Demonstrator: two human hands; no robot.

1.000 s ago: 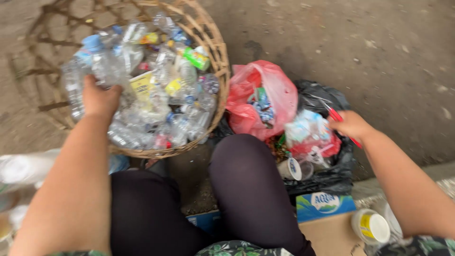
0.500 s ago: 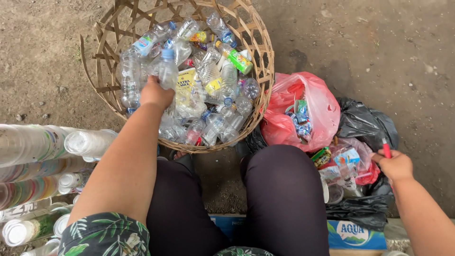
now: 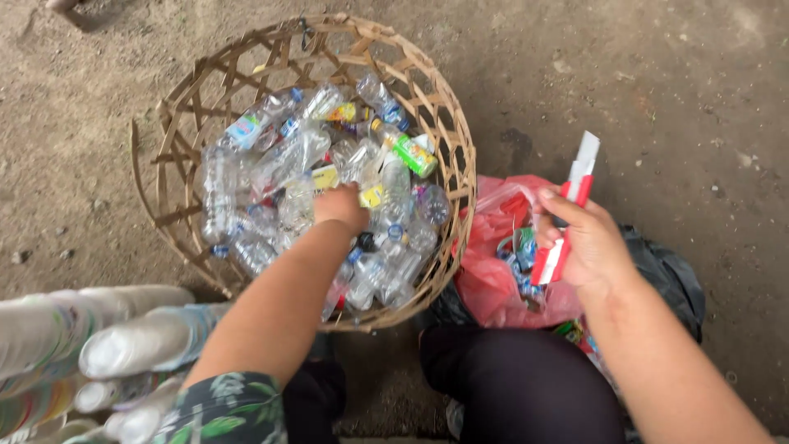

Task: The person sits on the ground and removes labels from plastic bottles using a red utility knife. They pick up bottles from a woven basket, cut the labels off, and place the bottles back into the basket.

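A woven bamboo basket [image 3: 448, 123] on the ground holds several crushed clear plastic bottles [image 3: 288, 156]. My left hand [image 3: 341, 205] reaches down into the pile, its fingers buried among the bottles, so what it grasps is hidden. To the right of the basket, my right hand [image 3: 579, 238] is raised over a red plastic bag [image 3: 493, 279] and grips a red and white utility knife [image 3: 567, 210], its pale blade pointing up and away.
A black plastic bag [image 3: 670, 275] lies behind the red one. Stacks of nested clear plastic cups [image 3: 107, 345] lie on their sides at lower left. My legs in dark trousers [image 3: 526, 386] fill the bottom. Bare dirt ground surrounds the basket.
The view has shifted right. My left hand has moved from the basket's left side into its middle. My right hand has lifted off the bags, bringing the knife up.
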